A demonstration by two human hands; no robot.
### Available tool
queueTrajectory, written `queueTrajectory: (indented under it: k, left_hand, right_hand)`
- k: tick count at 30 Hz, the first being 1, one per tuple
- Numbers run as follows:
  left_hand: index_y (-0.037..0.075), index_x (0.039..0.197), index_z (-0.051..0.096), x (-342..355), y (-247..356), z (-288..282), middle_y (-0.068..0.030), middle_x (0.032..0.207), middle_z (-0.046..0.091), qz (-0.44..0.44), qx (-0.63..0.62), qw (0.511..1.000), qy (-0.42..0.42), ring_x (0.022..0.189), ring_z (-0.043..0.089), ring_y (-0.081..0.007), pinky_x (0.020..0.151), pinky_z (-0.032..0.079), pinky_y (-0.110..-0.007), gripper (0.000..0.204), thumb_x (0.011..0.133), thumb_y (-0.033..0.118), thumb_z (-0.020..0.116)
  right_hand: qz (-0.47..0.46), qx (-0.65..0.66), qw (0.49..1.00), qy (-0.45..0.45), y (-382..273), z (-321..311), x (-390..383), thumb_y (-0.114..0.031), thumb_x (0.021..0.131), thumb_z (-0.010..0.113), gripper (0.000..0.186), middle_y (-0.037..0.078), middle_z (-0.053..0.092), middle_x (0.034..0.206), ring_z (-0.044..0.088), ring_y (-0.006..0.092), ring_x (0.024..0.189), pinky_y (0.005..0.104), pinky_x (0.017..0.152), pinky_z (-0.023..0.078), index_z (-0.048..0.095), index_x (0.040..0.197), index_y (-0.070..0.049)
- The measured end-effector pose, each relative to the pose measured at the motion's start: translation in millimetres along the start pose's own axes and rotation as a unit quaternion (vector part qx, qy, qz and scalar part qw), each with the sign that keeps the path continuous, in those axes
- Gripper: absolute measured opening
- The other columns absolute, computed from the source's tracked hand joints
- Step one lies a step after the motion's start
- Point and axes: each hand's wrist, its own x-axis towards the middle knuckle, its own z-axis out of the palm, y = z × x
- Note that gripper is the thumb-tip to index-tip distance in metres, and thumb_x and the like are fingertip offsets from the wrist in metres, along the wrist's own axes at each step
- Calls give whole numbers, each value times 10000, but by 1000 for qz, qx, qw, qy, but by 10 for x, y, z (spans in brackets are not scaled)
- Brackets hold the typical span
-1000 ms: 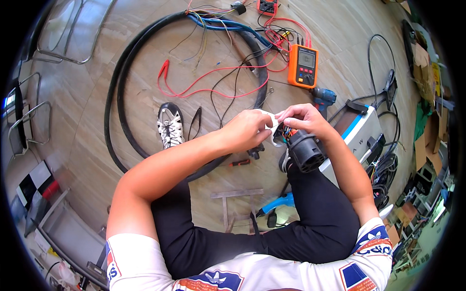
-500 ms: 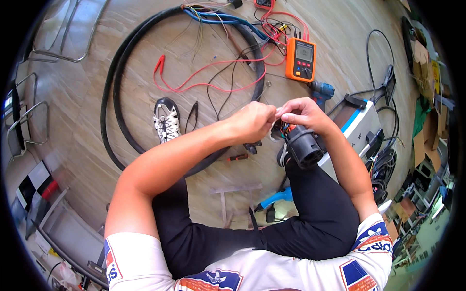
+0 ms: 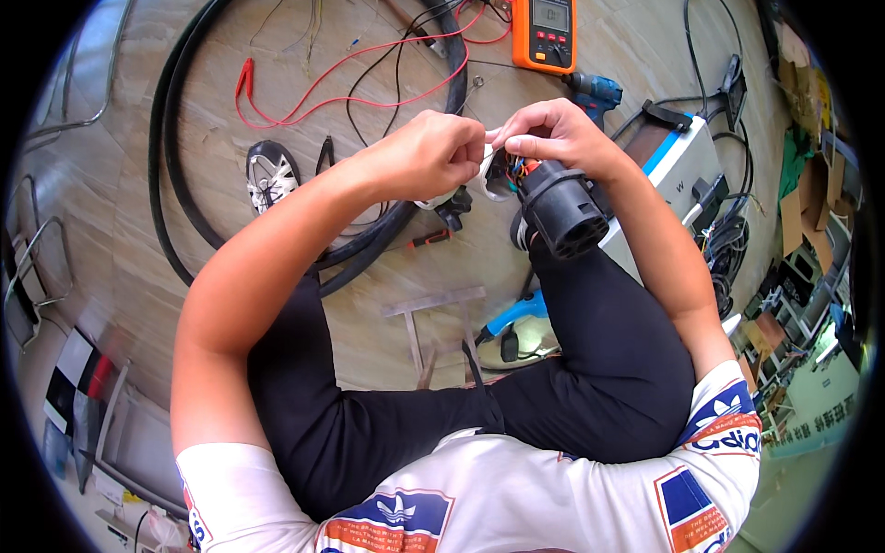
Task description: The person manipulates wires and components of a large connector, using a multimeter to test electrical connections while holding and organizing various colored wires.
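My left hand (image 3: 441, 155) is closed in a pinch, its fingertips close to those of my right hand (image 3: 551, 136). My right thumb and forefinger are also pinched together; what either hand grips is too small to make out. A white curved band (image 3: 495, 177) hangs just below the fingertips. Under my right hand is a black cylindrical plug connector (image 3: 564, 214), tilted with its socketed face toward me. Orange, blue and other thin wires (image 3: 523, 170) come out of its back end, beside my right fingers. My right knee is right below the connector.
On the floor lie a thick coiled black cable (image 3: 166, 157), red test leads (image 3: 332, 109), an orange meter (image 3: 544, 37), a blue power drill (image 3: 595, 92) and a small screwdriver (image 3: 430, 239). A white-and-blue case (image 3: 678, 166) stands right. A blue tool (image 3: 516, 313) lies between my legs.
The whole view has shifted, so the floor items sit higher and further left. My hands are slightly further apart, and more of the white band shows between them.
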Motion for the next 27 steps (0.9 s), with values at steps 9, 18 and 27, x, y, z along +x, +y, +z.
queueTrajectory:
  k: [9, 18, 27]
  left_hand:
    - [-1, 883, 631, -3, -147, -47, -71, 715, 618, 7, -32, 998, -46, 645, 575, -174, 609, 472, -339, 106, 826, 64, 694]
    - [6, 861, 645, 75, 14, 48, -192, 769, 672, 73, 66, 995, 28, 760, 664, -405, 690, 535, -458, 71, 824, 65, 656]
    - [-18, 841, 530, 48, -59, 176, -195, 758, 582, 137, 104, 982, 76, 739, 576, -403, 666, 466, -456, 88, 887, 25, 591]
  right_hand:
    - [-11, 7, 1000, 5, 26, 8, 3, -141, 908, 732, 187, 139, 750, 1009, 694, 176, 1004, 319, 911, 534, 741, 948, 42]
    - [31, -20, 999, 2, -47, -6, 0, -147, 905, 743, 192, 80, 742, 940, 681, 123, 902, 279, 833, 544, 739, 984, 28]
    - [21, -38, 999, 1, -10, 15, -15, -171, 913, 738, 202, 51, 732, 880, 661, 97, 838, 263, 774, 532, 746, 966, 24]
